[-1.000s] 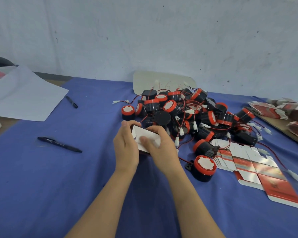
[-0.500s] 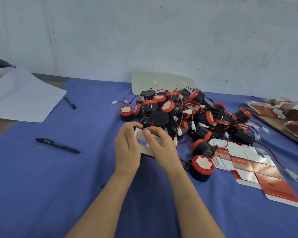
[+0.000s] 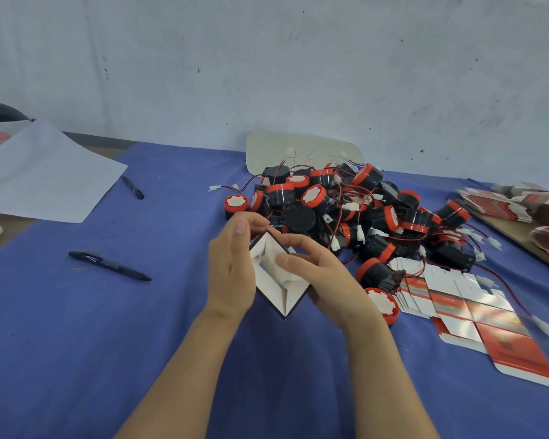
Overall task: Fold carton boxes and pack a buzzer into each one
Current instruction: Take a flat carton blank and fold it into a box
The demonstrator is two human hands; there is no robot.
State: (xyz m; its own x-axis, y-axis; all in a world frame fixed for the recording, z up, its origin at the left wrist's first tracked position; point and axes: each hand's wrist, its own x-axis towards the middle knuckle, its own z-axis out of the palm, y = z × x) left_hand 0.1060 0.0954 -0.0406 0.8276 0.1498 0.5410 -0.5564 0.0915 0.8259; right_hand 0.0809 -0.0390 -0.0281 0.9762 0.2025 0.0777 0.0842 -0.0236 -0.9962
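Blue-clothed worktop (image 3: 76, 359): carton box (image 3: 278, 280) opened into a diamond tube, held above it between both hands. Left hand (image 3: 232, 270) grips its left side, right hand (image 3: 324, 274) pinches its right. Buzzer pile (image 3: 346, 210) just behind.

The tablecloth (image 3: 76, 343) is blue. The buzzers (image 3: 346, 210) are black with red rims and white faces. The opened carton (image 3: 287, 296) is white inside, dark-edged; the flat cartons (image 3: 450, 308) red and white. The pens (image 3: 108, 266) are black.
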